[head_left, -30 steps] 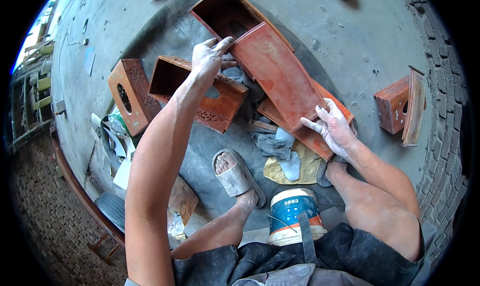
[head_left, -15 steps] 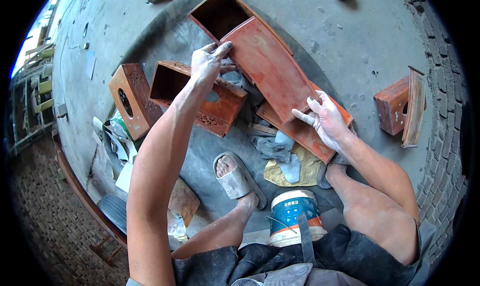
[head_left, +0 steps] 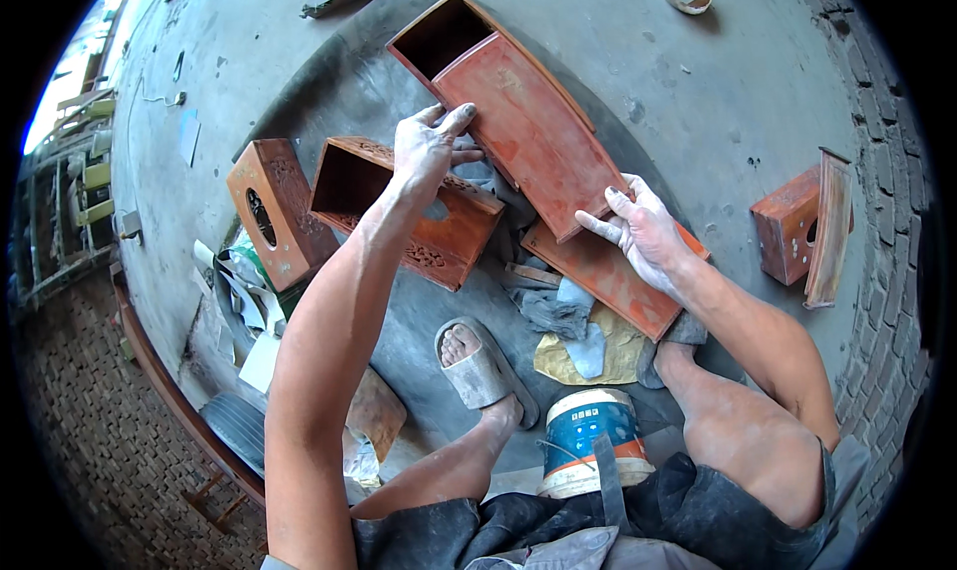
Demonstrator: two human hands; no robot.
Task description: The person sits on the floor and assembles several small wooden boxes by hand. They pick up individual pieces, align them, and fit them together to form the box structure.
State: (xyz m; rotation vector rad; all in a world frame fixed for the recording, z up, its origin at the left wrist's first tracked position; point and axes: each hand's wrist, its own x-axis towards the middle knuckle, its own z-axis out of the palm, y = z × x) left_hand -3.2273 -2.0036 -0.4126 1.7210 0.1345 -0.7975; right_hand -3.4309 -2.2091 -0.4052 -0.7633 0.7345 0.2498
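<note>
A reddish wooden panel (head_left: 533, 132) lies over a long wooden box (head_left: 449, 34), leaving the box's far end uncovered with its dark inside showing. My left hand (head_left: 429, 149) grips the panel's left edge, thumb on top and some fingers hidden beneath. At the near right end, my right hand (head_left: 643, 229) holds the panel's edge with the thumb on top and a finger stretched along the corner. Under that hand, another flat orange-brown wooden piece (head_left: 608, 283) rests at a slant. Left of the panel sits a carved wooden box (head_left: 454, 226), its open end facing left.
A second box with an oval hole (head_left: 274, 206) stands at far left. Between my legs is a blue and white bucket (head_left: 590, 435), with grey cloth (head_left: 551, 309) and yellowish sandpaper-like sheet (head_left: 616, 351) beyond it. Another box (head_left: 788, 226) stands at right beside a narrow board (head_left: 829, 231).
The panel has slid away from me along the box, so less of the dark opening shows. Both hands have gone with it. The whole view has shifted slightly.
</note>
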